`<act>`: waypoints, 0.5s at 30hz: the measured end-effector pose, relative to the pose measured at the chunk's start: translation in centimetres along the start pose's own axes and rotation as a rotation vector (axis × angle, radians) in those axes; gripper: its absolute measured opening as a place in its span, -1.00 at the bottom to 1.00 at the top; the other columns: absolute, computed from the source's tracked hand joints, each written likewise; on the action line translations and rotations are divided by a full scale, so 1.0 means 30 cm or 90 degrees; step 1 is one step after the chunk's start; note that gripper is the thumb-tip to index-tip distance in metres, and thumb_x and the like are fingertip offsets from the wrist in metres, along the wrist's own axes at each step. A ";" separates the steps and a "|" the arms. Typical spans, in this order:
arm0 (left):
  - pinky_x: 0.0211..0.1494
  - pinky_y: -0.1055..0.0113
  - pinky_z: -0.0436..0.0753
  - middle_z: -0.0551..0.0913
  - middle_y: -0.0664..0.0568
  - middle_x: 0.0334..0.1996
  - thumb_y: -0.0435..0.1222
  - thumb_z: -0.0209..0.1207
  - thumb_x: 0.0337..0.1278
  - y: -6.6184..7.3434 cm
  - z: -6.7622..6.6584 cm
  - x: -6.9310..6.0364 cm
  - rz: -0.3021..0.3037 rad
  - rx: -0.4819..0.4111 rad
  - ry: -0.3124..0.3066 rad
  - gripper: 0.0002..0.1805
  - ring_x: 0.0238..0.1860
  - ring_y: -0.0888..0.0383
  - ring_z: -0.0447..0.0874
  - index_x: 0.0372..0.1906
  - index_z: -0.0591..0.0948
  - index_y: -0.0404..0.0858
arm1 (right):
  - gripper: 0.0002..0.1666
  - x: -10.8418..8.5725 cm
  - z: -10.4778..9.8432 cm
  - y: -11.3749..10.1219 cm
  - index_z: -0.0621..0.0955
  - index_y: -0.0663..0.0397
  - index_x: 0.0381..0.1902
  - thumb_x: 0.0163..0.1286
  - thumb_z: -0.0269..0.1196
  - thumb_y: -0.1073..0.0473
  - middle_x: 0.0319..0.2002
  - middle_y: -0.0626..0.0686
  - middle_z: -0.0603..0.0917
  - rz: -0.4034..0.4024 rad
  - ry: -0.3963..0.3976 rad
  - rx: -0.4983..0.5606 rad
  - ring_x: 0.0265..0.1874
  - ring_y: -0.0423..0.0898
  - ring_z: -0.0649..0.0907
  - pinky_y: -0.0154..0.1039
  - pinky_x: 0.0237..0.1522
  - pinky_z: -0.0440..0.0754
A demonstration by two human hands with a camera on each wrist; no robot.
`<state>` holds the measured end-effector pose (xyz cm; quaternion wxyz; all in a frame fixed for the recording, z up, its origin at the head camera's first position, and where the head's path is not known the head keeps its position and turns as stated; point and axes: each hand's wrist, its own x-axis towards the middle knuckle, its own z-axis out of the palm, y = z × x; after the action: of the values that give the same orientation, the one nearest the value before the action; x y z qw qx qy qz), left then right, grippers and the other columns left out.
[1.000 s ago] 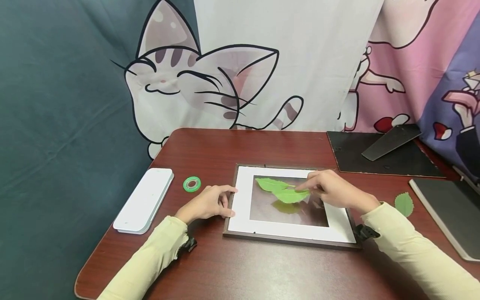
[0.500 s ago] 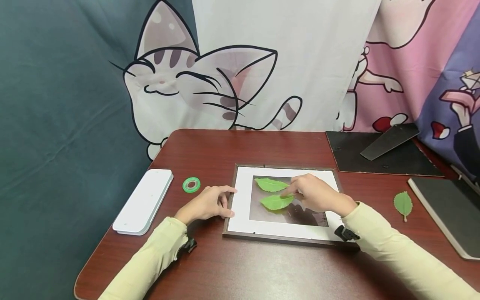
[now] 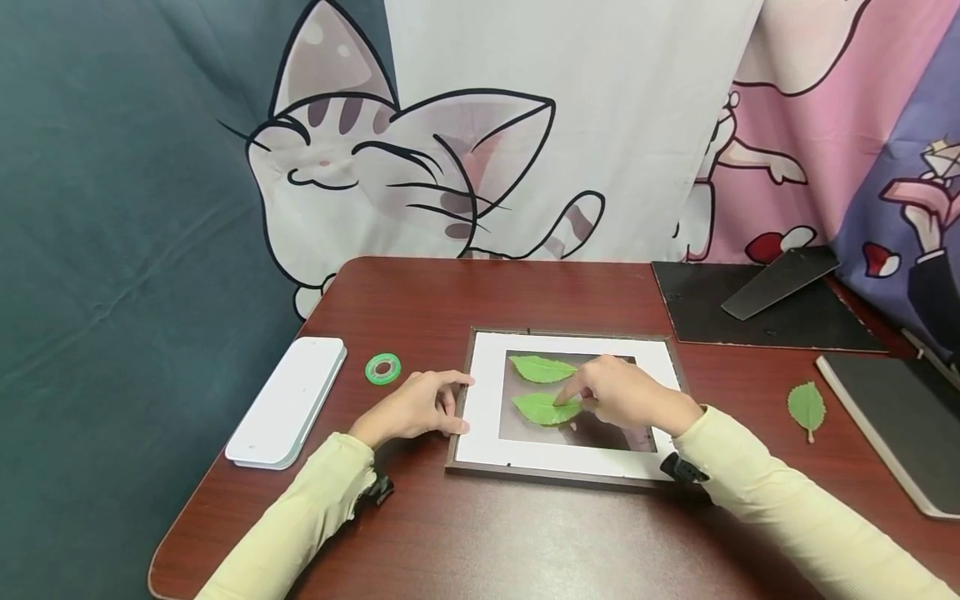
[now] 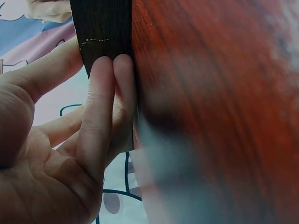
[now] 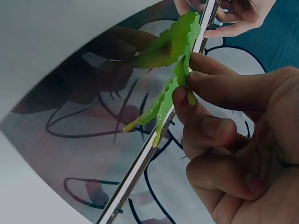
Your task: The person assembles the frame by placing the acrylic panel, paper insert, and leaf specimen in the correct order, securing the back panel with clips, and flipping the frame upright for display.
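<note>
A picture frame (image 3: 585,481) with a white mat lies flat on the table. My left hand (image 3: 412,407) rests its thumb and fingers on the frame's left edge; in the left wrist view, fingertips (image 4: 102,70) press against the dark side of it. My right hand (image 3: 618,392) is over the picture area and pinches a green leaf (image 3: 536,408) near its stalk end, low over the glass. A second leaf (image 3: 542,368) lies just above it on the picture area. In the right wrist view, the pinched leaf (image 5: 187,46) shows its reflection in the glass.
A third leaf (image 3: 807,407) lies right of the frame, beside a dark grey flat item (image 3: 900,425). Behind stands a black backing board (image 3: 697,304) with its prop leg. Green tape (image 3: 383,369) and a white box (image 3: 288,400) are at the left.
My right hand has moved left and slightly down with the leaf, which now lies below and apart from the second leaf. My left hand has stayed at the frame's edge.
</note>
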<state>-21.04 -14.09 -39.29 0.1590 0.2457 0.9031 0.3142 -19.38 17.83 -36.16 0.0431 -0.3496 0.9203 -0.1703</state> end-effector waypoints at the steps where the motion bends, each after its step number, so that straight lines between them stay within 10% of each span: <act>1: -0.33 0.42 0.52 0.60 0.13 -0.54 -0.27 0.50 -0.04 -0.001 0.000 0.000 0.002 0.000 0.000 -0.29 -0.58 0.30 0.50 0.30 0.53 -0.21 | -0.50 0.001 -0.001 0.000 0.83 -0.07 -0.20 0.12 0.25 0.59 -0.26 -0.14 0.82 -0.002 -0.003 -0.001 -0.61 -0.32 0.27 -0.46 -0.61 0.21; 15: -0.31 0.42 0.52 0.61 0.14 -0.54 -0.27 0.50 -0.04 0.002 0.001 -0.002 -0.007 -0.002 0.001 -0.28 -0.59 0.30 0.50 0.31 0.53 -0.20 | -0.51 -0.092 -0.070 0.093 0.80 -0.02 -0.08 0.13 0.24 0.53 -0.42 -0.12 0.77 -0.020 0.033 0.023 -0.55 -0.42 0.44 -0.45 -0.51 0.41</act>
<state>-20.96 -14.07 -39.26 0.1603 0.2399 0.9043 0.3148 -19.47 22.18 -35.25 0.0227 -0.3585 0.9124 -0.1962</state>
